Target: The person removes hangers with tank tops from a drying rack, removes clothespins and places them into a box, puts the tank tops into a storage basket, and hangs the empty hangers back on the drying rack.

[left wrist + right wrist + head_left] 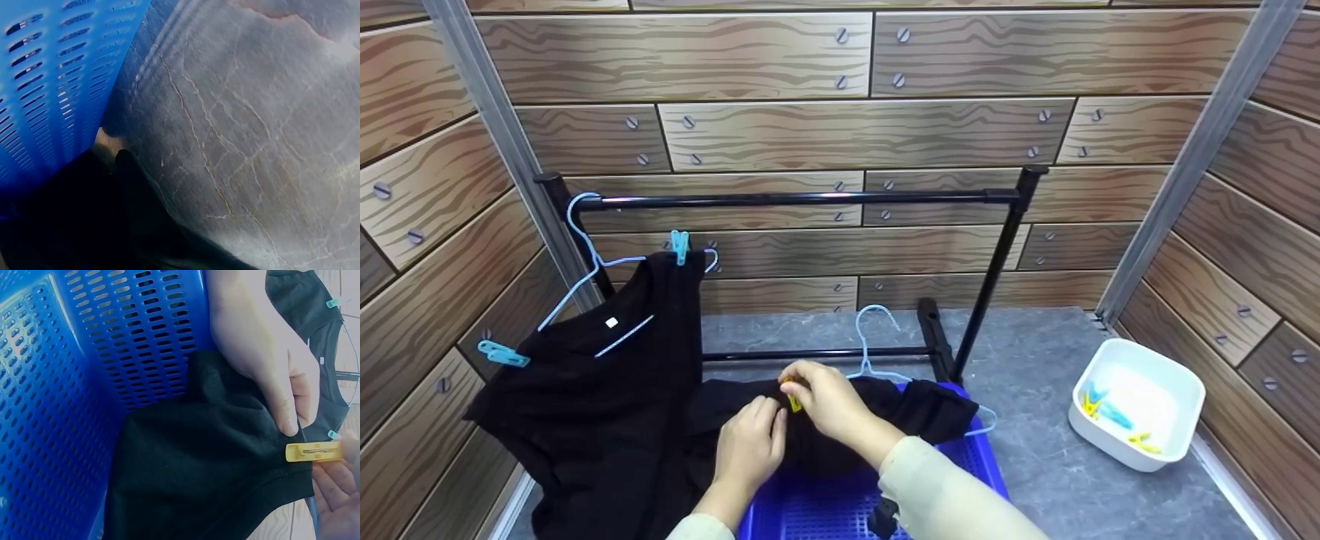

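Note:
My right hand (pixel 829 405) pinches a yellow clothespin (pixel 306 451) whose tip sits over the shoulder edge of a black shirt (pixel 185 455). Close beside the pin, my left hand (pixel 750 442) pinches the same shoulder between thumb and fingers. A light blue wire hanger (pixel 865 341) runs through this shirt, its hook standing up behind and one end poking out at the right. Beneath the cloth is a blue perforated basket (pixel 986 472). The left wrist view has only the basket wall (pixel 62 73), dark cloth (pixel 135 219) and the grey surface; the left hand is outside it.
At left, another black shirt (pixel 622 420) hangs from the black rack (pixel 795 199) on a blue hanger (pixel 585 247), with a blue clothespin (pixel 680 247) on one shoulder and a second (pixel 502 353) on the other. A white tub (pixel 1162 367) at right holds several blue and yellow clothespins.

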The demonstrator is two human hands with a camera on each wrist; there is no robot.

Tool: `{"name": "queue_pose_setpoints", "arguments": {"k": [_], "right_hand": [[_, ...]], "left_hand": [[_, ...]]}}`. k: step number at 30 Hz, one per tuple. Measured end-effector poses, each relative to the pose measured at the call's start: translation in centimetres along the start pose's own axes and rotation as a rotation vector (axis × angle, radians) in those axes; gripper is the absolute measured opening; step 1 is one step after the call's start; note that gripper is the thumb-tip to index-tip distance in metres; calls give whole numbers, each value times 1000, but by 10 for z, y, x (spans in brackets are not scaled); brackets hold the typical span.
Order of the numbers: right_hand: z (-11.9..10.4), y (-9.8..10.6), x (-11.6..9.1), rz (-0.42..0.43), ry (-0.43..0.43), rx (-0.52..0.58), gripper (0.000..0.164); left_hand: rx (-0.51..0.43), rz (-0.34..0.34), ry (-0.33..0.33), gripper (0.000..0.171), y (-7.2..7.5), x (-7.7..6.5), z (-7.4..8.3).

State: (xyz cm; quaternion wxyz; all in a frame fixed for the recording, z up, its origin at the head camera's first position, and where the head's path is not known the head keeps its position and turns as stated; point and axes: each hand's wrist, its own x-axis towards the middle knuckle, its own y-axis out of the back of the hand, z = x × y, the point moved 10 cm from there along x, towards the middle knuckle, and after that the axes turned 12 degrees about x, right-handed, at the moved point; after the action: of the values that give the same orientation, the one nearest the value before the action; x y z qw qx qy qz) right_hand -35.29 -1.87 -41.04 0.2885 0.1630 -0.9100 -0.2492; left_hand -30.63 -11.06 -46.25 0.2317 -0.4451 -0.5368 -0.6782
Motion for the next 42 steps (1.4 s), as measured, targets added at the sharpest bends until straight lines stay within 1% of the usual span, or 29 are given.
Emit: {"name": "queue_pose_setpoints", "arguments": {"k": [5, 13, 22, 27, 31, 35, 37, 38, 42], "right_hand": [[3, 8, 3, 59, -46, 103, 9], [6, 18, 3, 124, -70, 192, 11], [10, 23, 1, 127, -88, 246, 24], [15, 26, -3, 125, -121, 310, 25], [11, 32, -6, 129, -136, 356, 24], [-9, 45, -11, 135, -114, 370, 22], [-11, 48, -13, 136, -108, 362, 23], [-10, 50, -14, 136, -104, 345, 23], [7, 55, -16, 150, -88, 296, 27]], "left_hand": [[1, -5, 1, 17, -1, 0, -1], [7, -10, 0, 16, 0, -1, -1], [12, -17, 3, 17, -1, -1, -1], [17, -17, 4, 18, -2, -1, 0], [21, -13, 5, 18, -3, -1, 0], [18, -12, 10, 18, -3, -1, -1], [19, -13, 12, 18, -3, -1, -1], [20, -14, 13, 18, -3, -1, -1], [24, -16, 12, 16, -1, -1, 0]]}}
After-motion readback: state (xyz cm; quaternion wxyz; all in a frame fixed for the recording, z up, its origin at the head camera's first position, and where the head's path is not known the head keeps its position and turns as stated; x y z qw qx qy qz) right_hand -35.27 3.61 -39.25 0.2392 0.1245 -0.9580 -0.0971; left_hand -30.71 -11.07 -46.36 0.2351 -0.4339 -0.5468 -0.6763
